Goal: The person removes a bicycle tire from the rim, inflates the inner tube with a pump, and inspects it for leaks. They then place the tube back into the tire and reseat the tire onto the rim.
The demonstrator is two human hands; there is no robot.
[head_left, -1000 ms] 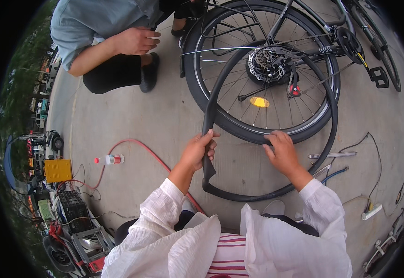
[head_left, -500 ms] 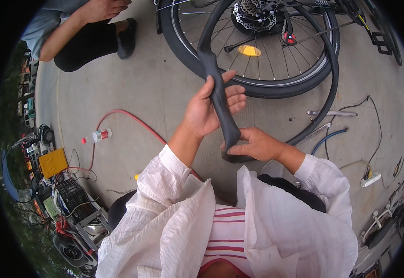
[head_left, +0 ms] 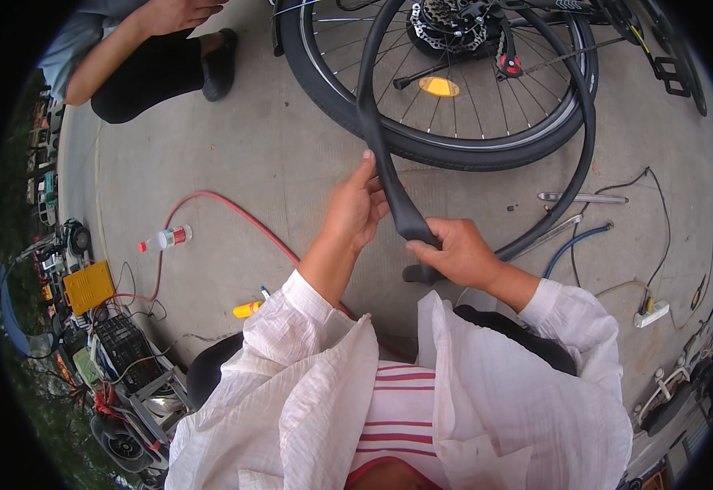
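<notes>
A long black inner tube [head_left: 397, 200] loops over the lower part of a bicycle's rear wheel [head_left: 471, 161], which lies in front of me with its brake disc, chain and yellow reflector [head_left: 439, 86]. My left hand [head_left: 359, 208] holds the tube loosely from its left side, thumb up along it and fingers curled partly behind it, their tips mostly hidden. Lower and to the right, my right hand [head_left: 453, 249] grips the tube where it is flattened and bends, with the thumb on top.
Another person's arm [head_left: 119, 49] and shoe [head_left: 217, 65] are at upper left. A red hose [head_left: 242, 209], bottle [head_left: 164, 238], yellow case [head_left: 88, 286] and equipment lie left. A yellow tool [head_left: 248, 309] sits near my knee. Metal levers [head_left: 583, 198], blue hose [head_left: 577, 239] and power strip [head_left: 651, 314] lie right.
Since the earliest frame, my right hand has moved down-left and taken hold of the tube. In the last half second my left hand moved slightly down, its spread fingers curling in.
</notes>
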